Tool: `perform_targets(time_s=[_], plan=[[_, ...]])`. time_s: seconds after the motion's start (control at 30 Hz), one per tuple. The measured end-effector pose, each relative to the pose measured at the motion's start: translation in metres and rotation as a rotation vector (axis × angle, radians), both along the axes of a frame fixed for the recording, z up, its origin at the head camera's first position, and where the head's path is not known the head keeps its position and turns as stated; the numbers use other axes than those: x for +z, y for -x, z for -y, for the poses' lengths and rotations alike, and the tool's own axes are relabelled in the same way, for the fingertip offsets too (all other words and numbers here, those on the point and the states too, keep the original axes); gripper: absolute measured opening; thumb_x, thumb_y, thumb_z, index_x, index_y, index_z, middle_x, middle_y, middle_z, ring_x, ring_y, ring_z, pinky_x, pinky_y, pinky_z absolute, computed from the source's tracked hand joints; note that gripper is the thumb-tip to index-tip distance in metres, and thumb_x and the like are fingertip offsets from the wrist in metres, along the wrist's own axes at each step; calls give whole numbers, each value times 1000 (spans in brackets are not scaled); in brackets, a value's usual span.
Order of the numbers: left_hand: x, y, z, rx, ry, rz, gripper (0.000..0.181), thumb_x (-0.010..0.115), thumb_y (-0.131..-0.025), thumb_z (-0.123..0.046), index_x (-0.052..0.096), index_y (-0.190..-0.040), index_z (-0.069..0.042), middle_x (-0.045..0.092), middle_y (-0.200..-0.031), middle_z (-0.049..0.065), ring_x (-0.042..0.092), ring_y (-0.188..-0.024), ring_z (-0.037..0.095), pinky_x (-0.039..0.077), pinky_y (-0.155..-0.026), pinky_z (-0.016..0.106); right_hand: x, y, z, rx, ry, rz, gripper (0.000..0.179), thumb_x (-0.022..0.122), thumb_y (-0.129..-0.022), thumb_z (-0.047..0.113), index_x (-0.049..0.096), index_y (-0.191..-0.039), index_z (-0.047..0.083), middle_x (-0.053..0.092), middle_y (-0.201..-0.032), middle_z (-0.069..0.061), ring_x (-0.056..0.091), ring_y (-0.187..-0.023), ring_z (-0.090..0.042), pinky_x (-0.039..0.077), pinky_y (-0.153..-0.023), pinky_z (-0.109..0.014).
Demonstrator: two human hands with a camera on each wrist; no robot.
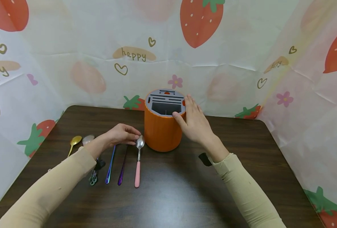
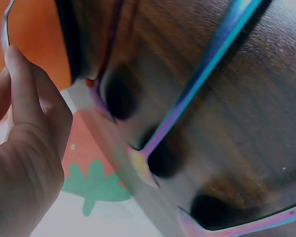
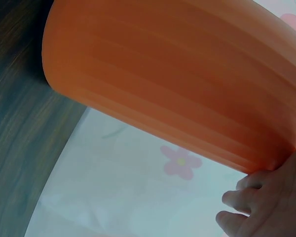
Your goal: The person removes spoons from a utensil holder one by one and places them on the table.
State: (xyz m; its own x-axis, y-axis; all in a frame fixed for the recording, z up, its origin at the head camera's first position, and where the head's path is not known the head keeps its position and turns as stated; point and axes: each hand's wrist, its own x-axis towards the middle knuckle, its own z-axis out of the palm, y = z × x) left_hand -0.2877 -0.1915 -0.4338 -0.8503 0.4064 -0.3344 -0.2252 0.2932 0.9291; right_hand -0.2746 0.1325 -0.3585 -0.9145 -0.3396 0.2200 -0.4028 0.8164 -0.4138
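Observation:
My left hand (image 1: 122, 135) pinches the bowl end of a spoon (image 1: 138, 174) with a pink handle, the handle pointing down toward me. In the left wrist view, thumb and fingers meet at the metal edge of this spoon (image 2: 5, 32). An orange cylindrical utensil holder (image 1: 162, 133) with a grey slotted top (image 1: 168, 99) stands upright just right of the spoon. Against its right side and rim lies my right hand (image 1: 195, 123), fingers extended and thumb at the front of the rim. The right wrist view shows the holder's ribbed orange wall (image 3: 163, 74) beside that hand (image 3: 271, 202).
Left of the pink-handled spoon lie a purple utensil (image 1: 121, 172), a blue iridescent one (image 1: 110, 167), a dark utensil with an ornate end (image 1: 93, 177) and a gold spoon (image 1: 75, 141). My left arm partly covers them. A strawberry-print cloth (image 1: 157, 72) hangs behind the wooden table (image 1: 185, 196).

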Motion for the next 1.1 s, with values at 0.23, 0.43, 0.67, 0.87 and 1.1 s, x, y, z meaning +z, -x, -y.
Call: perform_targets(time_s=[0.23, 0.43, 0.67, 0.87, 1.1], plan=[[-17, 4, -1, 2, 67, -31, 30, 66, -101, 1, 65, -127, 15, 73, -117, 19, 71, -85, 12, 63, -87, 35, 0, -1, 1, 2, 0, 0, 94, 25, -103, 74, 1, -168, 10, 2, -175, -9, 6, -161, -28, 3, -131, -46], [-17, -1, -6, 25, 126, -102, 26, 68, -99, 1, 69, -122, 15, 74, -114, 22, 71, -82, 11, 63, -84, 33, -1, 0, 1, 1, 1, 0, 94, 24, -103, 75, 0, -168, 11, 2, -175, -9, 5, -161, -27, 2, -131, -46], [-20, -3, -11, 56, 184, -177, 23, 74, -96, -1, 74, -114, 12, 77, -105, 21, 72, -78, 13, 65, -78, 34, -1, 0, 1, -4, -5, -3, 94, 23, -103, 75, 0, -168, 11, 3, -175, -9, 5, -161, -26, 2, -131, -46], [-23, -3, -12, 70, 277, -215, 18, 77, -95, -6, 78, -108, 6, 78, -93, 13, 71, -74, 15, 64, -72, 34, 0, -1, 2, 1, -1, -5, 95, 24, -103, 75, 0, -168, 10, 2, -175, -9, 6, -161, -29, 2, -131, -46], [-26, -5, -15, 34, 379, -335, 13, 77, -94, -8, 79, -103, 2, 78, -87, 9, 72, -74, 16, 64, -68, 32, 1, -2, 2, -1, -7, -10, 96, 23, -102, 76, 1, -168, 9, 3, -175, -9, 6, -161, -29, 2, -131, -46]])
